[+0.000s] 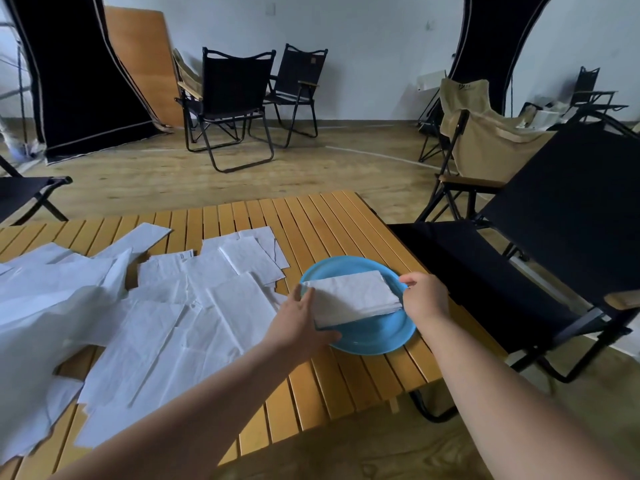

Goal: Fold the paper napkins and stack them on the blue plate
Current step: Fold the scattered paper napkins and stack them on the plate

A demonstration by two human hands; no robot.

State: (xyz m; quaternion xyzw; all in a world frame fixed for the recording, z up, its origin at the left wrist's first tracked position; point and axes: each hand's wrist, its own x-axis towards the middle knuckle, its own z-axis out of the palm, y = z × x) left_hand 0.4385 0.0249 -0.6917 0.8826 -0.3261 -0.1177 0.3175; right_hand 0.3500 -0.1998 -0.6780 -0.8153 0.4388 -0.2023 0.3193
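Note:
A blue plate [377,336] lies on the right part of the wooden slat table [322,220]. On it rests a stack of folded white napkins [353,294]. My left hand [301,323] holds the stack's left end, thumb under the near edge and fingers along its side. My right hand [426,296] holds the stack's right end, fingers curled at its edge over the plate's rim. Several unfolded white napkins [180,313] lie spread over the table's left and middle.
A black folding chair [554,237] stands close to the table's right edge. More folding chairs [235,98] stand on the wooden floor beyond. The table's near edge runs diagonally below the plate. Crumpled paper [41,306] piles at the far left.

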